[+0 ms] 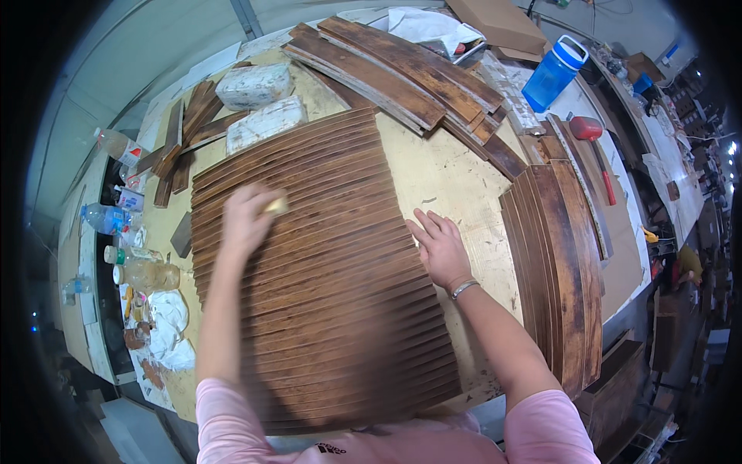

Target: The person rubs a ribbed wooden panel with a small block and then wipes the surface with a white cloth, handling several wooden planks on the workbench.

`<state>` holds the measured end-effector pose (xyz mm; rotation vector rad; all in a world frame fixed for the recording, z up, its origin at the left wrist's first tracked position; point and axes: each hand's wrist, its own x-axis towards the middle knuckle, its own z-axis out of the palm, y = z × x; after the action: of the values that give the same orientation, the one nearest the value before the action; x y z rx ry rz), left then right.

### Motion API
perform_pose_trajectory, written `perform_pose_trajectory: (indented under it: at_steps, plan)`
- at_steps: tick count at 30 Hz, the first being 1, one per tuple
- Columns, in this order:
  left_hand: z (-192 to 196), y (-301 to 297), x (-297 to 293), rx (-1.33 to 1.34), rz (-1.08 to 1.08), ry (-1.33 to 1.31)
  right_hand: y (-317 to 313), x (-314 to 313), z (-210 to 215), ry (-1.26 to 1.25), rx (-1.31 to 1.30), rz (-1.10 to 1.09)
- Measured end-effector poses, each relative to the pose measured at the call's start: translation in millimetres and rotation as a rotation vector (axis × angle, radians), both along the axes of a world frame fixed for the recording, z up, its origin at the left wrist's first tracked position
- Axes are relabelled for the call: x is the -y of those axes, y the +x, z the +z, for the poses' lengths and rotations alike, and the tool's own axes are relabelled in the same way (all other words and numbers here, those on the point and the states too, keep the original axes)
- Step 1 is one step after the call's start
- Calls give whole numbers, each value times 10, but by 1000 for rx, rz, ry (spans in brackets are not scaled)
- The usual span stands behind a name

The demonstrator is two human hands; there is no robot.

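Note:
Many dark brown wooden strips lie side by side in a broad ridged panel (325,224) in front of me. Over its left part, my left hand (249,215) is closed on a small pale yellow block (277,206), which looks like a sponge; the hand is slightly blurred. At the panel's right edge rests my right hand (442,246), fingers spread and holding nothing, fingertips against the strip ends. A metal bracelet (464,288) circles that wrist. A blurred dark shape covers the near middle of the panel.
Stacked brown planks (402,73) lie at the far side, more planks (556,263) at right. Two white wrapped bundles (267,124) sit beyond the panel. A blue bottle (554,73) and red-headed mallet (587,129) stand or lie far right. Several plastic bottles (147,274) line the left edge.

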<state>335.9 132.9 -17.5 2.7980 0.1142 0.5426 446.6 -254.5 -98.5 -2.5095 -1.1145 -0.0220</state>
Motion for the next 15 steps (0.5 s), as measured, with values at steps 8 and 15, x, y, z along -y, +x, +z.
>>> perform_pose_trajectory:
  at_steps: [8,15]
  plan:
    - [219,-1103,-773,-18,448,-172,-33,-26,-33,-9,25,-12]
    - [-46,846,1150,21,-305,-57,-35,-96,-4,26,-3,-4]
